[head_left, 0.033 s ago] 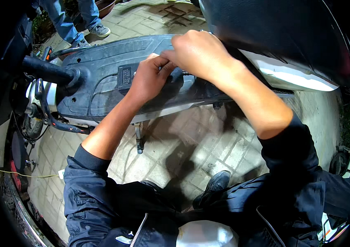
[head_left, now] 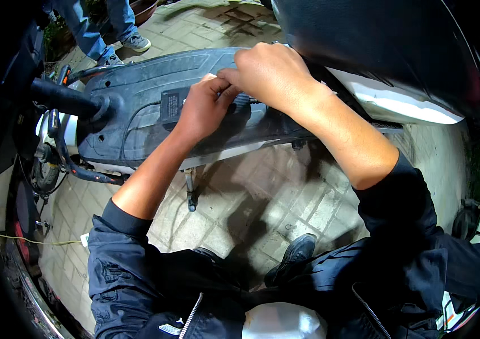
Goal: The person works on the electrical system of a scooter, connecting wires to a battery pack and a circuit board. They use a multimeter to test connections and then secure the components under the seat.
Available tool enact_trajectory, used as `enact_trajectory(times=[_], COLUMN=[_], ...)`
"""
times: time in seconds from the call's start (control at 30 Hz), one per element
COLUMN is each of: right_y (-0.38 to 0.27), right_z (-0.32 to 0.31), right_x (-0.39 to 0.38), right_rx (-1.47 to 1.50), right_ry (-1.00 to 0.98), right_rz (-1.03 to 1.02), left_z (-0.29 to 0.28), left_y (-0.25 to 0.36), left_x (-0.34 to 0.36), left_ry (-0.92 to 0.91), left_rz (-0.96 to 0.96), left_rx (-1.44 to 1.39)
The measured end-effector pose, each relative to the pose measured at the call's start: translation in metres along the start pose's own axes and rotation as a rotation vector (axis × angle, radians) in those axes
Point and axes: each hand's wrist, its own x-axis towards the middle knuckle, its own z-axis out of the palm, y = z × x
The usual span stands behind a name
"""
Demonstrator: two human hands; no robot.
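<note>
Both my hands meet over the grey footboard (head_left: 138,85) of a scooter. The fingers of my left hand (head_left: 203,107) are pinched together, and the fingertips of my right hand (head_left: 271,70) press in right beside them. Whatever is between the fingers is too small or hidden to name. Under my hands a black box with ribbed sides (head_left: 171,106), which looks like a charger, lies on the footboard. A thin black cable (head_left: 132,118) leaves its left end and curves toward the near edge. My left hand covers part of the box.
The dark scooter seat (head_left: 387,45) overhangs at the upper right. To the left are a black steering column (head_left: 67,96) and a bent tube guard (head_left: 62,147). A metal stand (head_left: 189,189) juts out below the footboard. Another person's jeans-clad legs (head_left: 84,28) are beyond it.
My right hand and forearm have shifted very slightly. Both hands keep the same closed pose over the box.
</note>
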Motion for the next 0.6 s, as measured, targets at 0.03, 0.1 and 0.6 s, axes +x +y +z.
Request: enact_trajectory(times=[0.03,0.1,0.6], right_y=[-0.003,0.0,-0.001], right_z=[-0.002,0.0,0.004], right_x=[-0.002,-0.003,-0.006], right_rx=[0.016,0.079,-0.066], right_ry=[-0.011,-0.004,0.026], right_rz=[0.019,-0.019,-0.072], left_z=[0.0,-0.001,0.0], left_y=[0.002,0.008,0.008], left_x=[-0.001,-0.004,-0.002], left_ry=[0.005,0.016,0.022], left_rz=[0.002,0.005,0.054], left_rx=[-0.015,-0.045,0.089])
